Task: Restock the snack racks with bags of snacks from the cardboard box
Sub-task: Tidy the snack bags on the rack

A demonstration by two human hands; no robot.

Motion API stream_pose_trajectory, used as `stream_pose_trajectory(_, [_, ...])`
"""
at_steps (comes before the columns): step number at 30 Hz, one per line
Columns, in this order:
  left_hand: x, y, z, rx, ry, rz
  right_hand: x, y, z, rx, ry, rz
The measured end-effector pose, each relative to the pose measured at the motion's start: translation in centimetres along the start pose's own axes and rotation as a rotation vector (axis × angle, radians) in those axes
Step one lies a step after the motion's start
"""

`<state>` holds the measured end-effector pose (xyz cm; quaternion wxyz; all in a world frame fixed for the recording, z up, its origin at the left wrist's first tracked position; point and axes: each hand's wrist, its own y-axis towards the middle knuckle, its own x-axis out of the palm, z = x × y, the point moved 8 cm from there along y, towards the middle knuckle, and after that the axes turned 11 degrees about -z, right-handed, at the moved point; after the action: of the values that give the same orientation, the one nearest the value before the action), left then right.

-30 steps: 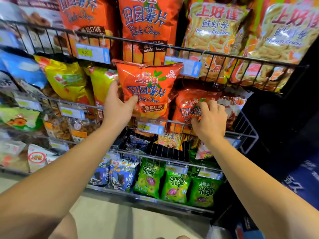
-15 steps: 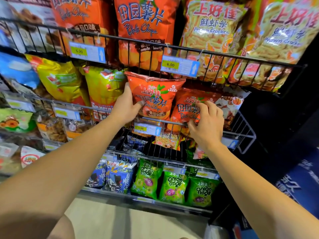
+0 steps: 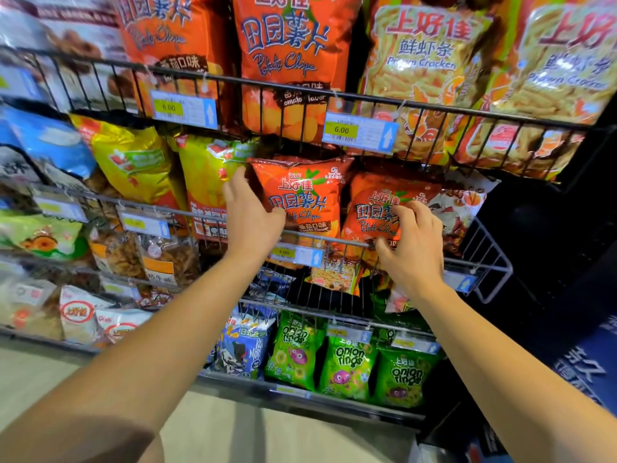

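Two small orange potato-chip bags stand side by side in the middle wire rack [image 3: 467,264]. My left hand [image 3: 250,222] lies against the left edge of the left bag [image 3: 300,195], fingers straight and pointing up, thumb resting on the bag's front. My right hand [image 3: 410,248] grips the lower front of the right bag [image 3: 374,202], fingers curled over it and thumb below the rack's front wire. The cardboard box is not in view.
Yellow bags [image 3: 207,168] fill the rack just left of my left hand. Large orange chip bags [image 3: 287,61] and prawn crackers [image 3: 427,71] sit on the shelf above. Green onion-ring bags [image 3: 347,365] stand below. A 4.00 price tag [image 3: 297,255] hangs on the front wire.
The left orange bag has gone down and back into the middle rack, upright beside the other. My left hand's fingers have straightened along its edge. My right hand stays on the right bag.
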<state>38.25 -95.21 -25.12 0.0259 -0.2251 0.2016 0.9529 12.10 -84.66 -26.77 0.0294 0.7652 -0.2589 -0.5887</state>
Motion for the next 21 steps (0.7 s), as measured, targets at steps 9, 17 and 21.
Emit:
stream_pose_trajectory(9, [6.0,0.9,2.2,0.128,0.454,-0.194,-0.6,-0.4,-0.6,0.008,0.003,0.055])
stream_pose_trajectory(17, [6.3,2.4,2.4,0.185,0.716,-0.242,0.5,-0.2,-0.1,0.002,-0.009,0.008])
stream_pose_trajectory(21, [6.5,2.3,1.3,0.075,0.706,-0.291,0.5,0.0,0.2,0.013,0.017,-0.005])
